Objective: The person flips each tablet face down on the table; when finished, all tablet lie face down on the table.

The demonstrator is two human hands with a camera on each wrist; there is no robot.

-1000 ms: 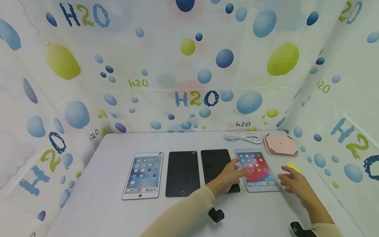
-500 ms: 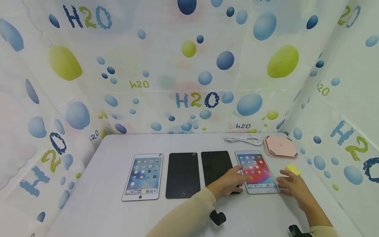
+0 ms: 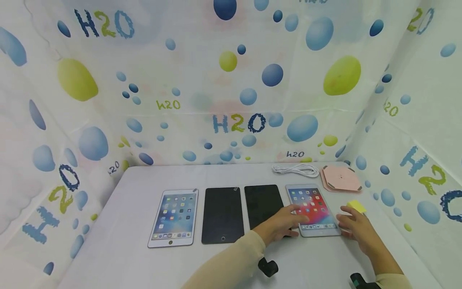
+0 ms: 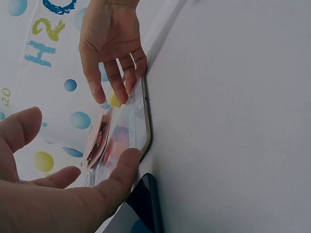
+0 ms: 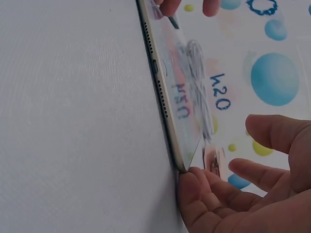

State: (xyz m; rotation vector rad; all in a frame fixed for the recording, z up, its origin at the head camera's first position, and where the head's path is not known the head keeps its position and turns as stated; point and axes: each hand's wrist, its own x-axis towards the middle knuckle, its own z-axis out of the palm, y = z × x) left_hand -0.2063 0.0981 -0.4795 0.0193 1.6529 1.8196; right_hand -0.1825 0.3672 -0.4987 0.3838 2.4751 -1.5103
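1. Currently, left hand (image 3: 278, 226) is held wide over left edge of red-screened tablet (image 3: 315, 208); contact can't be told.
2. Right hand (image 3: 358, 229) is held loosely spread; tablet's near right corner is touched by its fingers (image 5: 190, 188).
3. Tablet is laid flat between both hands.
4. Black tablet (image 3: 262, 202) is partly covered by left hand.
5. Yellow block (image 3: 355, 206) is set just beyond right hand; pink pads (image 3: 341, 178), white cable (image 3: 296, 169) are placed farther back.

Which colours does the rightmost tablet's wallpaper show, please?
The wallpaper is red and blue, clearest in the head view.
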